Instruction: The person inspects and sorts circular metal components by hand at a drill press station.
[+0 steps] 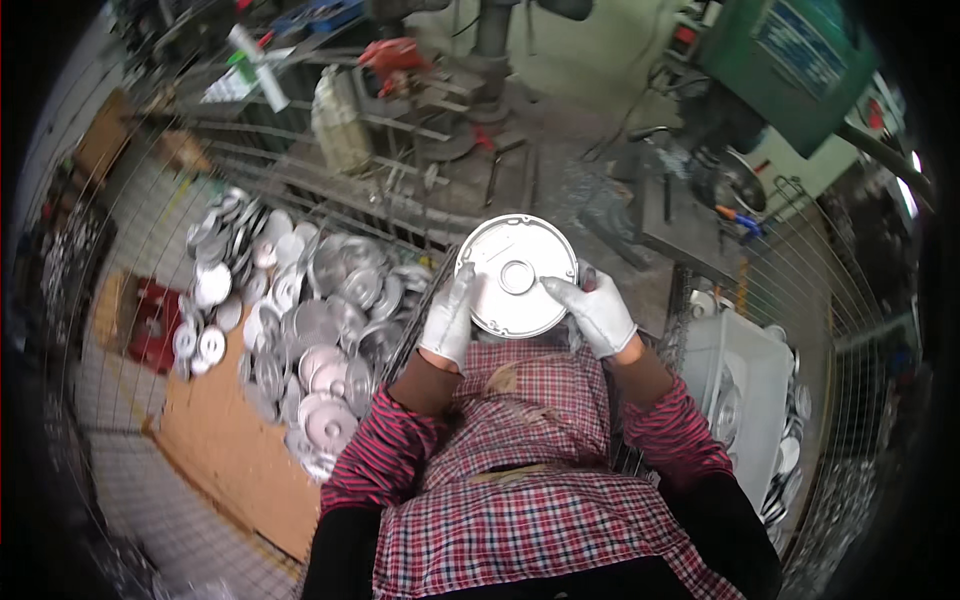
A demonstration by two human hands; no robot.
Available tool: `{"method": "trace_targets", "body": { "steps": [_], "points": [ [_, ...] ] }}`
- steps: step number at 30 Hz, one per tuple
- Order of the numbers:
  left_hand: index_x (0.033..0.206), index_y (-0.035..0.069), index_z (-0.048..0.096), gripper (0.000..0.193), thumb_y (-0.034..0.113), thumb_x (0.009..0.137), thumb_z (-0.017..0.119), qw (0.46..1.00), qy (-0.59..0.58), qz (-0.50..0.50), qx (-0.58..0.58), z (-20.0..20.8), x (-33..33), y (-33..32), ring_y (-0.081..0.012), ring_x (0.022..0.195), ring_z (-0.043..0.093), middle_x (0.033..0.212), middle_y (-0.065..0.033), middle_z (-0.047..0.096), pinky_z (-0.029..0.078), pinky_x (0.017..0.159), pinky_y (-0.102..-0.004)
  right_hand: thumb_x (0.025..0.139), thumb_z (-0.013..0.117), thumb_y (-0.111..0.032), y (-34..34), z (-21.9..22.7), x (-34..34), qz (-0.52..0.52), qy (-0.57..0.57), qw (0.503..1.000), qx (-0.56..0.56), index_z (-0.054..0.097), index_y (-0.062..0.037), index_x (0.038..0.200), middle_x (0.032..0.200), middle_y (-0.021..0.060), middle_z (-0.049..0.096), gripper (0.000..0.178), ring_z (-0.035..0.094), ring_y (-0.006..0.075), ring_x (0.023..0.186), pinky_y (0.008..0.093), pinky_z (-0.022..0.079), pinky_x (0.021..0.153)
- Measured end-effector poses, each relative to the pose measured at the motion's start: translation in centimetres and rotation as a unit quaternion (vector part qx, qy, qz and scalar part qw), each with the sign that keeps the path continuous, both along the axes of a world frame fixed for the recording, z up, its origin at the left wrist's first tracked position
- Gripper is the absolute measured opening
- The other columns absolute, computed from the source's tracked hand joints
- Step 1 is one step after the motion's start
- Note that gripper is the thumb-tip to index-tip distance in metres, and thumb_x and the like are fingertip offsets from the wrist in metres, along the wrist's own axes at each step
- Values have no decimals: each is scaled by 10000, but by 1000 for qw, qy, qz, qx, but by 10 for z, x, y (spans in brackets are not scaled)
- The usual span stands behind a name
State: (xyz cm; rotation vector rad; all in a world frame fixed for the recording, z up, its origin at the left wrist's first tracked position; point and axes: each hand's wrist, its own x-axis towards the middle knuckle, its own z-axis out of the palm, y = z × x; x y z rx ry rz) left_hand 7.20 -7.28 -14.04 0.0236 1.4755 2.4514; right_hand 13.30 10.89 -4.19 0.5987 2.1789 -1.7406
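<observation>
Between my two white-gloved hands I hold a round metal disc point(500, 252) with a raised ring around a hub at its centre and small notches along its rim. My left hand point(450, 318) grips the disc's left edge, thumb on its face. On the opposite edge, my right hand point(598, 312) is closed, with its thumb lying across the face toward the hub. The fingers behind the disc are mostly hidden. A large heap of similar metal discs point(325, 335) lies to my left, in a wire-mesh cage.
Ahead stands a cluttered metal workbench point(560, 190) with tools and a pale bottle-like container point(340, 120). A green machine point(790, 60) rises at the far right. Beside my right arm is a whitish plastic bin point(755, 390) with discs in and around it. Cardboard point(240, 460) lines the left cage.
</observation>
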Motion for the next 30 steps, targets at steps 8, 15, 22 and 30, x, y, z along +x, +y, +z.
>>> {"method": "trace_targets", "body": {
  "steps": [8, 15, 22, 30],
  "points": [
    [1370, 24, 287, 947, 775, 793, 297, 892, -174, -289, 301, 53, 19, 67, -304, 1192, 468, 1354, -171, 409, 428, 949, -462, 628, 672, -77, 47, -13, 43, 27, 482, 691, 538, 596, -97, 1009, 965, 105, 613, 389, 634, 277, 783, 353, 532, 596],
    [1322, 25, 373, 509, 307, 917, 498, 892, -181, -240, 336, 30, 21, 81, -313, 1202, 468, 1288, -141, 484, 398, 992, -497, 725, 739, -137, 50, 15, 94, 48, 449, 719, 529, 595, -73, 1066, 1045, 112, 585, 376, 642, 216, 814, 272, 523, 619],
    [1330, -14, 364, 612, 332, 863, 555, 873, -149, -293, 361, 47, 17, 96, -318, 1250, 412, 1330, -164, 450, 312, 1058, -478, 920, 561, -273, 61, 3, 79, -262, 196, 942, -74, 575, 6, 1025, 692, 22, 557, 298, 428, 51, 387, 196, 346, 332],
    [1069, -14, 568, 239, 76, 850, 533, 927, -131, -221, 272, 57, -9, 130, -241, 1037, 582, 1092, -119, 608, 453, 942, -383, 898, 595, -216, 81, 28, 71, -251, 255, 934, 14, 607, 17, 1025, 808, 60, 633, 266, 567, 77, 581, 181, 420, 470]
  ]
}}
